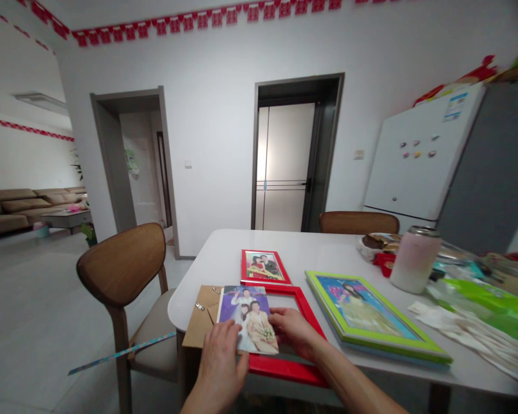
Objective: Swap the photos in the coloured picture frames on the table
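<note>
Both hands hold a printed photo (252,322) of several people, one in a white veil. My left hand (224,353) has its fingers on the lower left edge, and my right hand (296,330) pinches the right edge. Beneath the photo lies a larger red frame (304,305), its middle partly covered. A brown backing board (194,328) with metal clips sticks out to the left, partly under the photo. Just behind is a smaller red frame (263,267) with a picture of a couple. The green frame (371,313), with a picture inside, rests to the right.
On the white table (211,253), a pink and white bottle (415,259), green plastic packaging (483,302) and white gloves or cloth (470,328) are at the right. Wooden chairs stand left (125,264) and behind (358,222). A patterned strip (125,352) crosses the left chair.
</note>
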`<state>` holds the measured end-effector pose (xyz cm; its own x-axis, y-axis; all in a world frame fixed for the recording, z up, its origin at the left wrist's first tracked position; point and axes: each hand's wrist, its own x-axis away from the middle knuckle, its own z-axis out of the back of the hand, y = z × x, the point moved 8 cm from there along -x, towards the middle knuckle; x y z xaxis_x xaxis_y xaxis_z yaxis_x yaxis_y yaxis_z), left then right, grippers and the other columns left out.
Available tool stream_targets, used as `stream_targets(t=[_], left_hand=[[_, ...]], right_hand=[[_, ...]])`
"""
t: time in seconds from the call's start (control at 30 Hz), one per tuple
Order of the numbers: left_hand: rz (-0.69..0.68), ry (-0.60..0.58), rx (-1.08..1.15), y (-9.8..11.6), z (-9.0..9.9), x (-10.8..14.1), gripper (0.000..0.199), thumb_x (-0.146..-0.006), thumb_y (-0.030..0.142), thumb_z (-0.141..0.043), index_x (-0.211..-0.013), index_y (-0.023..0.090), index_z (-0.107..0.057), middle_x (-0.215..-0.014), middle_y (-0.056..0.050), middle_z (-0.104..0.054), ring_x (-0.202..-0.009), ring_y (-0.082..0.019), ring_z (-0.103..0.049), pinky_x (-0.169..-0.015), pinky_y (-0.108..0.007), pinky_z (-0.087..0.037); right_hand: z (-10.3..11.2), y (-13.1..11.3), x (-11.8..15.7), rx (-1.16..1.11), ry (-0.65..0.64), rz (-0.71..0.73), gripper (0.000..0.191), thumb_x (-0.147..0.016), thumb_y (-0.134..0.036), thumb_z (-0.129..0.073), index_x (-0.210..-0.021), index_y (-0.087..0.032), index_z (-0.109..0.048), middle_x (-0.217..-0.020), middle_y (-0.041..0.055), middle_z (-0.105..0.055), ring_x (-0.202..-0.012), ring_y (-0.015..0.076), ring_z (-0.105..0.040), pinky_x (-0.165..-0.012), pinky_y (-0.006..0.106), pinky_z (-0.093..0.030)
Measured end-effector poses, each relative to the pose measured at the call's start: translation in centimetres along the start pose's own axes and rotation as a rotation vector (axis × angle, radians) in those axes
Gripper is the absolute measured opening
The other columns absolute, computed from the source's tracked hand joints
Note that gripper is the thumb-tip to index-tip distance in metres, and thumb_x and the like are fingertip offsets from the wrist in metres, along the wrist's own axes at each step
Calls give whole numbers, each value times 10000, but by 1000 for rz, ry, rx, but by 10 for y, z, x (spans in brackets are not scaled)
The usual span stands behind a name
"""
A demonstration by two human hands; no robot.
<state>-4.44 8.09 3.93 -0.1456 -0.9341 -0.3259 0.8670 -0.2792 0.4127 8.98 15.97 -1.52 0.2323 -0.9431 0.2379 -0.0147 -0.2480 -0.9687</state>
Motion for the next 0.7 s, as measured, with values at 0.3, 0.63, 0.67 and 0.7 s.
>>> stream_targets(t=[0.3, 0.63, 0.67, 0.7], left_hand=[[-180, 18, 111, 36, -6, -19, 576, -624, 69, -384, -1199, 100, -405, -1300, -108, -341, -1208, -231, -266, -1009, -395, -192], [206, 370, 1318, 26, -11, -31, 377, -749, 360, -456, -1012, 101, -535, -971, -109, -620, -917, -225, -564, -813, -321, -431], [231, 342, 1404, 27, -21, -33, 414, -730, 371, -480, -1034, 92, -520, -970, -115, -620, -912, -228, -567, -802, -319, -438], [243, 319, 1455, 28, -29, -34, 445, -715, 368, -500, -1061, 88, -501, -978, -118, -617, -918, -228, -565, -797, -314, -440]], right_hand=[[-13, -60, 31, -150, 64, 202, 227, -604, -133, -508, -822, -111, -570, -536, -12, -590, -399, 57, -469, -412, 174, -385], [9, -24, 37, -157, 155, 123, 372, -724, -413, -434, -978, -153, -512, -878, 110, -621, -728, 162, -607, -605, 274, -467], [14, -22, 35, -174, 165, 158, 367, -732, -396, -408, -985, -150, -511, -852, 108, -632, -735, 171, -609, -606, 279, -472], [20, -23, 35, -161, 188, 211, 363, -738, -368, -382, -998, -148, -508, -830, 103, -642, -738, 179, -611, -604, 283, -476]])
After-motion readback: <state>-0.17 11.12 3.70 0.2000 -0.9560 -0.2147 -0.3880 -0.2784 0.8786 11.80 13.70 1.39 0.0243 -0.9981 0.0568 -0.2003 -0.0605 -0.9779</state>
